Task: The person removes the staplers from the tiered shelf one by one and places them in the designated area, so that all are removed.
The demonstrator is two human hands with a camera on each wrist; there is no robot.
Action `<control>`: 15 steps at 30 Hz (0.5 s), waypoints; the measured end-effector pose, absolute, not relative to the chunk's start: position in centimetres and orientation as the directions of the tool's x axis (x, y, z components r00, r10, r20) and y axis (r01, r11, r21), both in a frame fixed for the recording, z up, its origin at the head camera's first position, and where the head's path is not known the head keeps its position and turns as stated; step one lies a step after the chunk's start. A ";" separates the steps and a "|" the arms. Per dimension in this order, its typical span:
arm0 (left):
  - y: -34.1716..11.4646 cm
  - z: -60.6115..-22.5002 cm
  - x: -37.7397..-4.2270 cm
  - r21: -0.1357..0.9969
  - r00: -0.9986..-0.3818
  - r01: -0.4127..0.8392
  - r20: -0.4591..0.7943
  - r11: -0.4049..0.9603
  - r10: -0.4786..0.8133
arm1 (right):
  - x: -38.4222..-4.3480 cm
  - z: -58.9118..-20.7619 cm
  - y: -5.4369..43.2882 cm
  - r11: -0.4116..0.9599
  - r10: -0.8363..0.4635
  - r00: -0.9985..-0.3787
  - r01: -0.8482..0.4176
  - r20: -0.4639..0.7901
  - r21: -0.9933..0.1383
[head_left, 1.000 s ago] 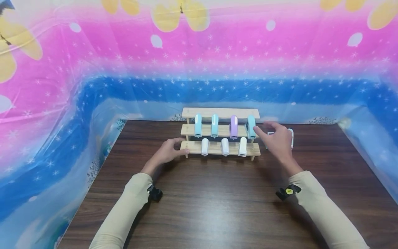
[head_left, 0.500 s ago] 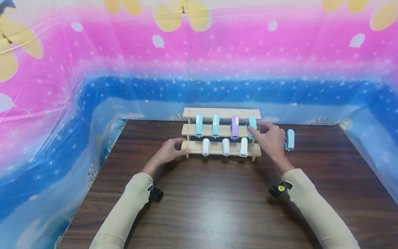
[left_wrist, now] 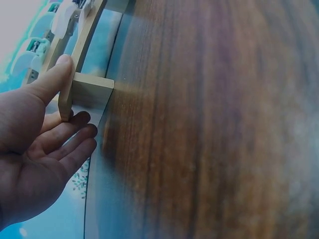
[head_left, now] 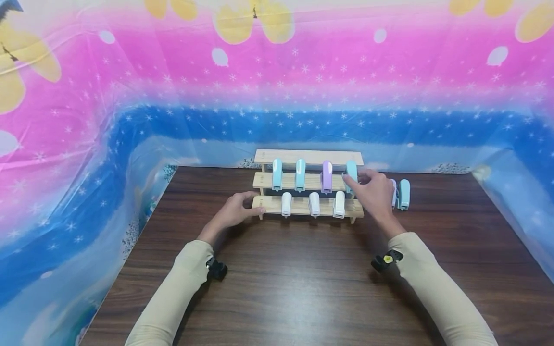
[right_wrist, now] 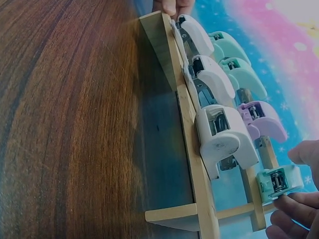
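A three-step wooden rack [head_left: 308, 156] stands toward the back of the table. My left hand [head_left: 233, 209] grips the left end of its lowest shelf, thumb on top and fingers below, as the left wrist view shows. At the right end of the middle shelf, my right hand [head_left: 375, 193] holds a teal stapler [head_left: 352, 168], thumb at one side and fingers at the other. Left of it on that shelf are a purple stapler [head_left: 326, 177] and two more teal ones [head_left: 300, 174]. Three white staplers [right_wrist: 227, 137] sit along the lowest shelf.
On the table right of the rack, a teal stapler [head_left: 404, 194] stands beside a purple one [head_left: 394, 193], partly hidden by my right hand. A patterned cloth [head_left: 277, 120] hangs behind the brown wooden table [head_left: 277, 288].
My right hand has shifted left, its thumb moving across the teal stapler on the shelf, which now sits straighter. The two staplers on the table have come into view. My left hand stays put.
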State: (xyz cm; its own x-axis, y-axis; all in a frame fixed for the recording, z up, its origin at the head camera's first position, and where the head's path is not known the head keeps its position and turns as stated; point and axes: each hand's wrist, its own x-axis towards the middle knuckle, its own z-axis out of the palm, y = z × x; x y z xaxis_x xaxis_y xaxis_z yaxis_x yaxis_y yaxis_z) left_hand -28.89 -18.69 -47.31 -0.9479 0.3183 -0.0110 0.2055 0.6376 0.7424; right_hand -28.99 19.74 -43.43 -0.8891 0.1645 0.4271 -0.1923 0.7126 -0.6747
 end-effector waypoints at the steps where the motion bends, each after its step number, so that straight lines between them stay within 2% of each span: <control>1: -18.7 -47.3 -28.9 0.743 -0.948 0.205 -0.011 0.637 0.319 | -29.0 -43.4 19.7 0.714 0.165 -0.889 -0.192 0.428 -0.673; 15: -18.6 -47.2 -28.8 0.748 -0.951 0.187 -0.025 0.636 0.309 | -29.0 -43.5 19.5 0.711 0.190 -0.885 -0.175 0.426 -0.681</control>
State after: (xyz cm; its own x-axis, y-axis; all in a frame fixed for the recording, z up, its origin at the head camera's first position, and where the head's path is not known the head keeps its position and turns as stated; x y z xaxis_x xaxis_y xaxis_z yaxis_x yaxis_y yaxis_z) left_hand -28.83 -18.62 -47.18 -0.9508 0.3089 -0.0251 0.1870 0.6363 0.7484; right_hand -29.02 19.51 -43.54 -0.8845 0.1898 0.4261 -0.1754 0.7112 -0.6807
